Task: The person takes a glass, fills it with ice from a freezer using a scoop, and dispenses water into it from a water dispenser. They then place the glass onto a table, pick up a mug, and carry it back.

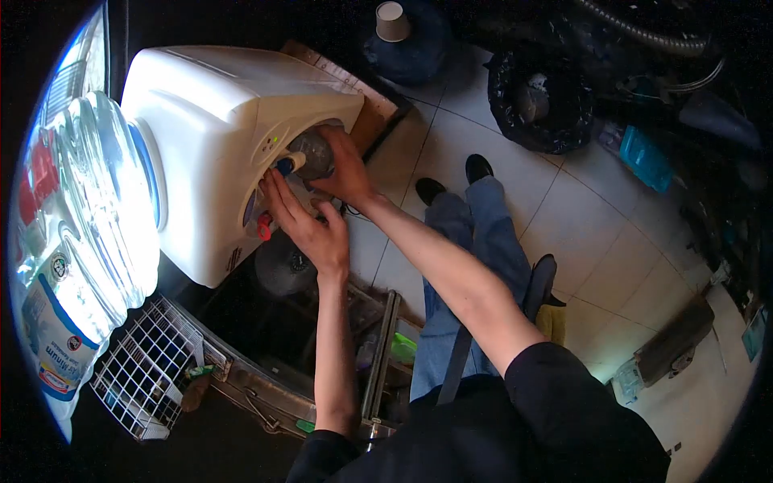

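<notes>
A white water dispenser is in front of me, with a blue tap and a red tap in its recessed front. My left hand reaches to the blue tap with its fingers stretched out and the thumb apart; its fingertips touch the tap area. My right hand is closed around a clear container beside the cream spout. Part of that container is hidden by the recess and my fingers, so whether it is a cup or a bottle I cannot tell. The red tap lies just past my left fingers, untouched.
A large clear water bottle is fitted to the dispenser. Below are a white wire rack and a dark metal frame. On the tiled floor stand a black-bagged bin and a blue water jug with a paper cup on it.
</notes>
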{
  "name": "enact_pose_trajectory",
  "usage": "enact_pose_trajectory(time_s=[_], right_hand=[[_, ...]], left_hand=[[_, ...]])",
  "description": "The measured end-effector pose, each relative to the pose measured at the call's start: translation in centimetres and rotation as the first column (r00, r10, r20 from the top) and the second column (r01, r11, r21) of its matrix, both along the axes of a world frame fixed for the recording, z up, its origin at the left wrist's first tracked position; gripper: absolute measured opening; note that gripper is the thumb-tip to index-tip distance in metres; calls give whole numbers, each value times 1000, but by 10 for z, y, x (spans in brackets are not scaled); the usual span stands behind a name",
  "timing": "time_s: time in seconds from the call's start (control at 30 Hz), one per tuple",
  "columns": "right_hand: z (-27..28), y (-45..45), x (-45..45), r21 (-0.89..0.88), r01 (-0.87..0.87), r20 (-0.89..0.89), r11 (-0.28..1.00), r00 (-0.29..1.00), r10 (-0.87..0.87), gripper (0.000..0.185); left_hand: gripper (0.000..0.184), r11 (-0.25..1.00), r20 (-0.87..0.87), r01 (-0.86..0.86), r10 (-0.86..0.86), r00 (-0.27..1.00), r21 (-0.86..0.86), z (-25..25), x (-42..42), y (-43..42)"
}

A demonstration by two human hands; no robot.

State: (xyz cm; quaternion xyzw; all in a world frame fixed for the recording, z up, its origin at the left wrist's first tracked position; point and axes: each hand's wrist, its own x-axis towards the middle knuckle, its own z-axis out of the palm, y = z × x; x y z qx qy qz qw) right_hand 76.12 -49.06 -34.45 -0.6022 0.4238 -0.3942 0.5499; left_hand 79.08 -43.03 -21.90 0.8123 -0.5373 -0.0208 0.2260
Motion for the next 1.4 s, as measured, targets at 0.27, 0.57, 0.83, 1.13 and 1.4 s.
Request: enact_pose_trajectory(time_s=[0.27, 0.57, 0.83, 1.13, 1.4], right_hand=[[-4, -2, -3, -18, -24, 57, 1000, 998, 25, 97], [-8, -1, -2, 0, -48, 43, 999, 998, 47, 96], [-12, 1, -1, -27, -24, 53, 999, 998, 26, 94], [1, -2, -6, -58, -24, 22, 998, 999, 25, 92], [5, -3, -19, 3, 14, 30, 1000, 999, -14, 91]], left_hand=[[85, 1000, 3, 8, -8, 1000, -28, -26, -6, 8], [89, 998, -42, 2, -4, 999, -59, -43, -4, 14], [87, 997, -33, 14, -17, 999, -80, -38, -6, 10], [80, 999, -34, 6, -8, 999, -54, -17, -7, 5], [68, 997, -55, 5, -9, 998, -78, -5, 4, -5]])
